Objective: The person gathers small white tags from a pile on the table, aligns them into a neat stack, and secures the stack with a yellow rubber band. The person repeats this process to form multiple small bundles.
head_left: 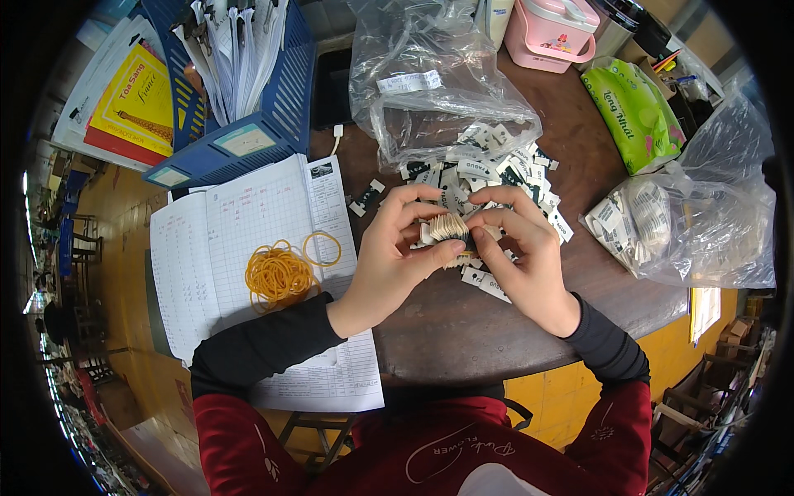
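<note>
Between my two hands, above the near side of the table, is a thick stack of small cream fabric labels (447, 229). My left hand (403, 248) grips the stack from the left, thumb along its near side. At its right end, the thumb and fingers of my right hand (523, 255) are closed on the same labels; part of the stack is hidden behind them. Just beyond lies a loose pile of white and dark labels (517, 178), spread over the brown table (413, 331). A few of them lie under my hands.
Left of my hands, a heap of yellow rubber bands (279, 277) rests on an open notebook (186, 248). Behind it stands a blue file basket (273, 124) with papers. A clear plastic bag (430, 83), pink box (550, 33), green tissue pack (633, 116) and bagged labels (641, 219) surround the pile.
</note>
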Motion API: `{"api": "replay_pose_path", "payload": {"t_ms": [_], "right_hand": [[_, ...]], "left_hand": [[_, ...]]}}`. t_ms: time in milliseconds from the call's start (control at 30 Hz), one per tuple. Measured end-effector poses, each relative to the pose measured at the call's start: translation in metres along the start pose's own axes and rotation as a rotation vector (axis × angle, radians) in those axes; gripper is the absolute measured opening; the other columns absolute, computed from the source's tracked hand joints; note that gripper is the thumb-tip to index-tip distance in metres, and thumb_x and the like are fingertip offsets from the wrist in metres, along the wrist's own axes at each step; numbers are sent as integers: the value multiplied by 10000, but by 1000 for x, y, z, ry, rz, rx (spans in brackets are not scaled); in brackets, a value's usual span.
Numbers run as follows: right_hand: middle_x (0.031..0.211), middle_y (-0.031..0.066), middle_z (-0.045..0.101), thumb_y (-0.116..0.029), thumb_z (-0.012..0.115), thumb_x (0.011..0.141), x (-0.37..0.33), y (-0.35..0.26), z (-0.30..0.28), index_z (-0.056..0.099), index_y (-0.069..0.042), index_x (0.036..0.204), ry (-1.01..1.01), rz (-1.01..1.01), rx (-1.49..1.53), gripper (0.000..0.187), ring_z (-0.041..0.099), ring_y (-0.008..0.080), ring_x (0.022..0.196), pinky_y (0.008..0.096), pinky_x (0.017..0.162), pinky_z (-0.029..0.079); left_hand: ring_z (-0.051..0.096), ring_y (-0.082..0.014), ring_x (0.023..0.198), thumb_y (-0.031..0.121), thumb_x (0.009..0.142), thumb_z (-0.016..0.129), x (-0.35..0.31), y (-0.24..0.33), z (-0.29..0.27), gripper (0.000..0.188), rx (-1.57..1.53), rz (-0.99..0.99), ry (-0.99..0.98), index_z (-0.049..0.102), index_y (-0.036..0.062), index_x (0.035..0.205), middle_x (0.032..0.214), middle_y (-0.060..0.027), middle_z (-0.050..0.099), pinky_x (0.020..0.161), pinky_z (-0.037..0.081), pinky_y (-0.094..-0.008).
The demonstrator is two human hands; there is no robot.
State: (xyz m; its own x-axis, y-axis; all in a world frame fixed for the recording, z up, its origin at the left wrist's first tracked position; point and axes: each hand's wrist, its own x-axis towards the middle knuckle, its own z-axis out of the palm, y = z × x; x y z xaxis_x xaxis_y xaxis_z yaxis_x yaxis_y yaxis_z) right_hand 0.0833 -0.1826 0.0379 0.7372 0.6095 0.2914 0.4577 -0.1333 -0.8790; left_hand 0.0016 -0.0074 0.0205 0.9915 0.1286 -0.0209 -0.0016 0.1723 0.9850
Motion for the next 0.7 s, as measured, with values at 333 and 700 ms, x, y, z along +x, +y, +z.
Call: {"api": "replay_pose_path", "payload": {"t_ms": [333,700], "right_hand": [[1166,110,606,13,699,857,0,4,1,697,36,962,-16,51,150,108,661,132,859,227,597,565],[1169,105,606,38,663,850,-1,-3,-2,659,14,959,-40,106,199,111,644,132,954,234,655,581]], "left_hand": [[620,-145,1030,57,864,745,1,-3,-2,525,-92,-14,12,414,58,1271,1150,-120,625,848,524,-264],[627,-126,1018,5,850,747,-2,3,-4,572,10,-6,-24,365,89,1268,1119,-76,631,861,523,-260]]}}
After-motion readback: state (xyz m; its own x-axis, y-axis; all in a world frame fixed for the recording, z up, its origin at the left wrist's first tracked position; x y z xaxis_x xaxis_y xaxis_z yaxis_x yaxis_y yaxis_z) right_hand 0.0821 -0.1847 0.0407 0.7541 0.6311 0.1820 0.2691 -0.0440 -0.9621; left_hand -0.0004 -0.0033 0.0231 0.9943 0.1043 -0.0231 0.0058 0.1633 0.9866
